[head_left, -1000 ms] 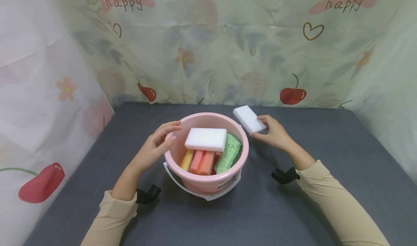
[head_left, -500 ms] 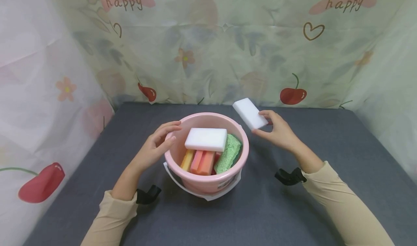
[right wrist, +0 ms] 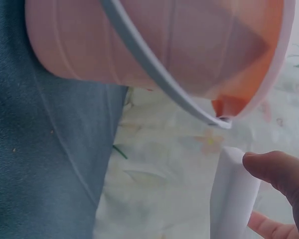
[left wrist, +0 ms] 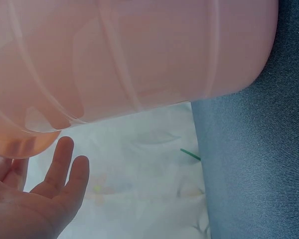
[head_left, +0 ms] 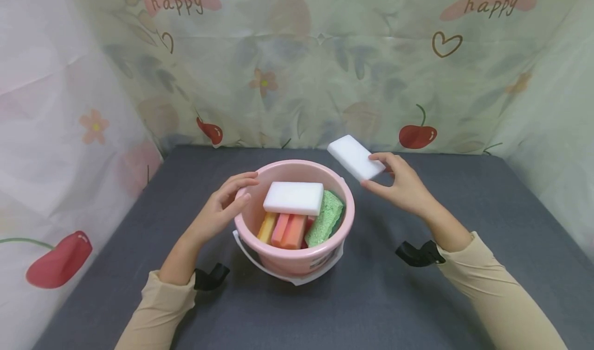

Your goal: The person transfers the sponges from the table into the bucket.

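Observation:
A pink bucket (head_left: 345, 213) stands on the grey table (head_left: 464, 267). Inside it a white sponge block (head_left: 293, 198) lies on top of a yellow, orange sponges (head_left: 287, 230) and a green one (head_left: 326, 217). My left hand (head_left: 221, 209) rests on the bucket's left rim, fingers relaxed; the bucket wall (left wrist: 139, 59) fills the left wrist view above that hand (left wrist: 40, 199). My right hand (head_left: 399, 185) pinches a second white sponge block (head_left: 355, 157) by its end, lifted just right of the bucket's far rim. The right wrist view shows that block (right wrist: 234, 199) under my thumb.
Patterned plastic sheets (head_left: 297, 66) with cherries and flowers wall in the table at the back and both sides. The bucket's white handle (head_left: 297, 278) hangs down at its front. Black wrist mounts (head_left: 211, 278) sit on both sleeves.
My right hand has raised the second white block off the table and carried it slightly up and left, nearer the bucket rim. The left hand has stayed on the rim.

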Available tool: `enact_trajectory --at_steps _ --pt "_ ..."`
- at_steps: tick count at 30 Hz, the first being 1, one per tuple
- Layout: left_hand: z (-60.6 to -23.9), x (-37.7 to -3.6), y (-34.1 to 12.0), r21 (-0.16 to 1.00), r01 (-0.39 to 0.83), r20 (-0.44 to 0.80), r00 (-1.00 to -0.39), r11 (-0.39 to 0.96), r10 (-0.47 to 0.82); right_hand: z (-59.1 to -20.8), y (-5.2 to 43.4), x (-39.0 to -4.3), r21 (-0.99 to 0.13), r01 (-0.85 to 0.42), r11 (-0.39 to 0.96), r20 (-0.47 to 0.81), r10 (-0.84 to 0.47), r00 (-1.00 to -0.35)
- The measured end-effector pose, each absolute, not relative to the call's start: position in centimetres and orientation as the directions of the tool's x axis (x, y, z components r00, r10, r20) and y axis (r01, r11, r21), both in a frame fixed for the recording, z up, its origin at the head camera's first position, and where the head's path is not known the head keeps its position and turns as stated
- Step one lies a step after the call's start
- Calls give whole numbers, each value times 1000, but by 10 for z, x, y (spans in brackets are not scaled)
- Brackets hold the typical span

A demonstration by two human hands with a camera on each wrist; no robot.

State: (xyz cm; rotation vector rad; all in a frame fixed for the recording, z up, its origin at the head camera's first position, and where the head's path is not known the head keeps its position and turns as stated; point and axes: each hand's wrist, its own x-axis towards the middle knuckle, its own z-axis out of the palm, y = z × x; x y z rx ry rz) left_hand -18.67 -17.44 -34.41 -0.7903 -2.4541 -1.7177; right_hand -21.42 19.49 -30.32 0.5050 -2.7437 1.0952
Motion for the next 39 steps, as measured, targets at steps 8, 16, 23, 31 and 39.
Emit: enact_trajectory --at_steps 8,16,23,31,39 --pt "-343 -186 -174 869 423 311 -870 256 382 -292 194 -204 -656 -381 651 290 -249 -924" --pt "-344 -187 -174 866 431 318 -867 255 384 -285 187 -193 -649 -456 609 346 -298 -890" --pt "-342 -186 -174 870 417 303 -873 262 383 -282 179 -182 -633 -531 563 397 -353 -847" --pt "-343 -186 -175 867 425 309 -868 261 388 -279 174 -175 -599 -581 550 423 -399 -814" --pt "-342 -186 -174 868 423 308 -869 259 388 -281 167 -171 -586 -628 512 414 -477 -775"
